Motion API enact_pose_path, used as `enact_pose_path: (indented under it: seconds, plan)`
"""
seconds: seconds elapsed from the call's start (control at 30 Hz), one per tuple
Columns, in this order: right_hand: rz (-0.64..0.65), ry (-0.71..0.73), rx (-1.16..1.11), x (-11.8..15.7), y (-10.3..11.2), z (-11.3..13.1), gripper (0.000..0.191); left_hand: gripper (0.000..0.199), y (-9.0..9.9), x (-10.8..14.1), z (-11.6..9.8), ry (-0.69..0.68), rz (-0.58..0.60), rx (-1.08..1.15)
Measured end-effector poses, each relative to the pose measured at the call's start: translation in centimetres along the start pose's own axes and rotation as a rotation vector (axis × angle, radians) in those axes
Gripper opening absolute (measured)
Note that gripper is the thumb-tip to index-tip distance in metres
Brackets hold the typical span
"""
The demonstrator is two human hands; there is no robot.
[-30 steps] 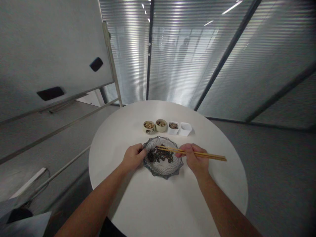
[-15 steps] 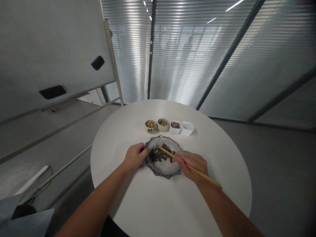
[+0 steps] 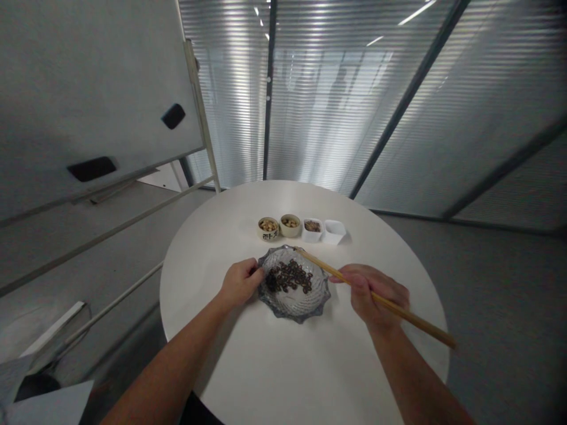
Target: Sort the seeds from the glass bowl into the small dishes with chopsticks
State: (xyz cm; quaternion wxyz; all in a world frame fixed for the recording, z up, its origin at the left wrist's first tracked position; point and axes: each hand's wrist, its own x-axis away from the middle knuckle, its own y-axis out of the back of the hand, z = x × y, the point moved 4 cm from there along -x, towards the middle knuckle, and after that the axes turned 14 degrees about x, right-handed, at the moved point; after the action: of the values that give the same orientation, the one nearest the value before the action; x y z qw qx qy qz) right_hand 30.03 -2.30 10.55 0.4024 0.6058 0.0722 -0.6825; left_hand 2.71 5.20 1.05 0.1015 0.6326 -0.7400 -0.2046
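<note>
A scalloped clear glass bowl (image 3: 296, 311) stands on the table, with many small dark brown beans (image 3: 290, 276) gathered in its left and middle part. My left hand (image 3: 241, 280) is closed on the bowl's left rim, thumb on top. To the right of the bowl, my right hand (image 3: 376, 292) grips a pair of wooden chopsticks (image 3: 416, 321). Their tips lie over the bowl's far rim, close together. A tiny dark speck shows at the tips; I cannot tell whether it is a bean.
Behind the bowl stand, in a row, two round cream cups (image 3: 268, 235) (image 3: 290, 231) with light brown pieces, a white square dish (image 3: 312, 237) with brownish bits, and another white dish (image 3: 334, 233). All are on a round white table (image 3: 283, 378). A whiteboard (image 3: 97, 77) stands at left.
My right hand has moved right, and the chopstick tips have gone from above the beans to the bowl's far rim. My left hand has stayed on the rim.
</note>
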Motion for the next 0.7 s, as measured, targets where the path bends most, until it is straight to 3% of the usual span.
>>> enact_pose_path:
  seconds: [0.23, 0.4, 0.5, 0.7]
  plan:
    - [-0.042, 0.111, -0.028, 0.0, 0.6, 0.5, 0.021, 0.029, 0.0, 0.0, -0.1, -0.009, -0.003, -0.004]
    - [-0.142, 0.096, 0.206, -1.4, 1.7, -2.5, 0.021, 0.03, 0.0, 0.0, 0.1, 0.003, -0.004, 0.011]
    - [-0.135, -0.013, 0.324, -2.4, 1.9, -5.9, 0.028, 0.032, 0.0, 0.1, 0.1, 0.014, -0.005, 0.021]
    - [0.046, -0.314, 0.437, -2.3, 0.6, -11.3, 0.044, 0.031, 0.0, 0.0, -0.1, 0.006, 0.005, 0.02]
